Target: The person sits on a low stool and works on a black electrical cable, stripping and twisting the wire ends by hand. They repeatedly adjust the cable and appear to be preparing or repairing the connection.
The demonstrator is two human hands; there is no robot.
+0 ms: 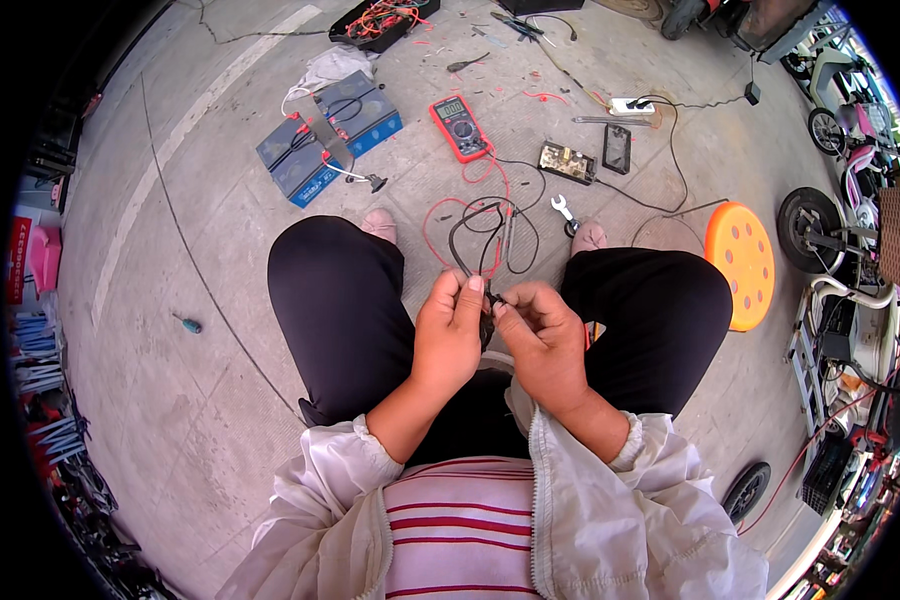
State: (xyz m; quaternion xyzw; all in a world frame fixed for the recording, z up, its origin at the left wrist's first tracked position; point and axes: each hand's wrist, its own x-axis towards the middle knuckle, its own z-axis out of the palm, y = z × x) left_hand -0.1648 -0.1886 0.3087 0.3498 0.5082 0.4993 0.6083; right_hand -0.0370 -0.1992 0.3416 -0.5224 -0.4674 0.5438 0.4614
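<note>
Between my knees, my left hand (452,330) pinches a black cable (456,243), thumb on top. Close beside it, my right hand (548,338) has its thumb and fingertips closed on the cable's end; the exact tip is hidden by the fingers. The cable loops up and away from my hands above the floor. Beyond lies a red multimeter (458,130) with red and black test leads. To its right sits an opened charger (567,162) with its circuit board bare, near its black cover (617,148). A wrench (563,210) lies by my right foot.
Two blue batteries (300,172) (360,108) stand front left, joined by wires. An orange stool (740,265) is beside my right knee. Farther off are a white power strip (632,105) and a black tray (355,38) of wires. A screwdriver (188,323) lies left; scooters (812,230) line the right.
</note>
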